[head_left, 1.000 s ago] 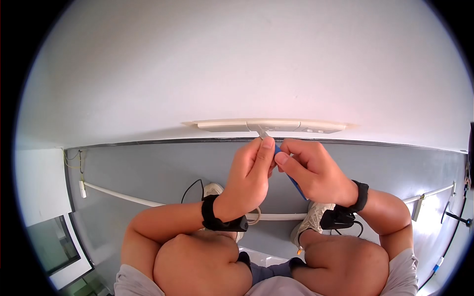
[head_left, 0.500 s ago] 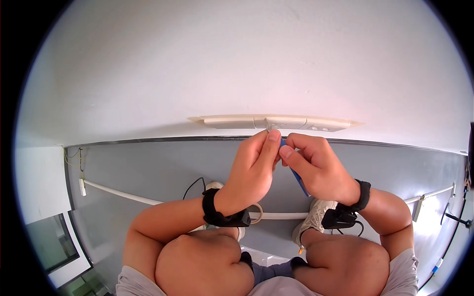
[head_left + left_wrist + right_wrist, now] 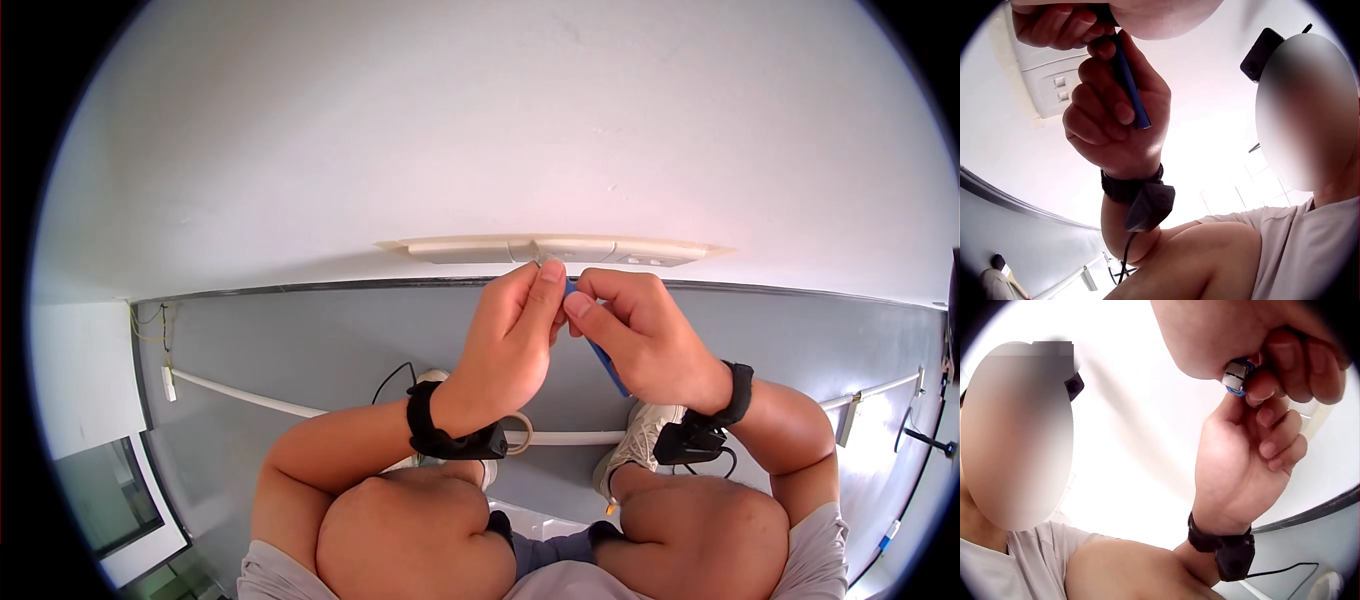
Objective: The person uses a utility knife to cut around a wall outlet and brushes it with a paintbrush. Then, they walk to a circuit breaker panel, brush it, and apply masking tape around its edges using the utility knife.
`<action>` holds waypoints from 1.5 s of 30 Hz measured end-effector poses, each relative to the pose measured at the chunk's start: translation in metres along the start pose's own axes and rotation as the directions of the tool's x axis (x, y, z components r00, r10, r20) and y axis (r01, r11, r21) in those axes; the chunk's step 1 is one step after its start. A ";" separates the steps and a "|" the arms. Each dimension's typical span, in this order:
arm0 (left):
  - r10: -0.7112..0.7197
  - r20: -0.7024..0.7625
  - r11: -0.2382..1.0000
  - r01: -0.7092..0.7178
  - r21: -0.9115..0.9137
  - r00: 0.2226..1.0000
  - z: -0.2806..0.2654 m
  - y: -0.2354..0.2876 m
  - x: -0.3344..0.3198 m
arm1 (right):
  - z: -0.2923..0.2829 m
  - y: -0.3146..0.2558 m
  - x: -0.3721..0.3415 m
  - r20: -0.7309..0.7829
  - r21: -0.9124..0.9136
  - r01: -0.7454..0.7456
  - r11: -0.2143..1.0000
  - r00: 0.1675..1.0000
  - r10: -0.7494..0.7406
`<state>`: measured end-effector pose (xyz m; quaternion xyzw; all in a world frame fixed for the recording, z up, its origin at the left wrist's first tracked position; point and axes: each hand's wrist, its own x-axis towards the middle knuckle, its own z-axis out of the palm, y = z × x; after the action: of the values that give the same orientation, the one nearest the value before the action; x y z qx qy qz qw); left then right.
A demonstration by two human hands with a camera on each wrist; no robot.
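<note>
A slim blue-handled tool (image 3: 609,373) slants between both hands, close below a white wall plate (image 3: 460,251). My right hand (image 3: 648,338) grips its handle, thumb on top and fingers curled beneath. The blue handle (image 3: 1130,84) runs down across the right palm in the left wrist view, and its silvery end (image 3: 1234,376) shows in the right wrist view. My left hand (image 3: 512,330) pinches around the front part, thumb tip right at the plate's lower edge. The tool's front tip is mostly hidden by that thumb.
The plate's right section has socket openings (image 3: 645,261). A dark strip (image 3: 400,284) runs along the wall's base above the grey floor (image 3: 300,340). A white pipe (image 3: 575,438) crosses behind the shoes (image 3: 640,440). A thin black cable (image 3: 392,378) loops by the left shoe.
Both hands have come slightly up and right, nearer the wall plate. The grey front piece seen above the left thumb a second ago is now mostly covered. Both grips stay the same.
</note>
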<state>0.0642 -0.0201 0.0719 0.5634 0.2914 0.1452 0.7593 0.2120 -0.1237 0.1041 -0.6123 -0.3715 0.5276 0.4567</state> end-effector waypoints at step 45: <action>-0.038 0.024 0.999 0.038 -0.035 0.999 0.008 0.008 0.003 | 0.001 -0.007 -0.010 -0.012 0.091 -0.062 0.994 0.998 0.064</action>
<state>0.0722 -0.0226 0.0805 0.5458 0.2906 0.1294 0.7752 0.2097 -0.1311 0.1140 -0.6063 -0.3242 0.5535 0.4700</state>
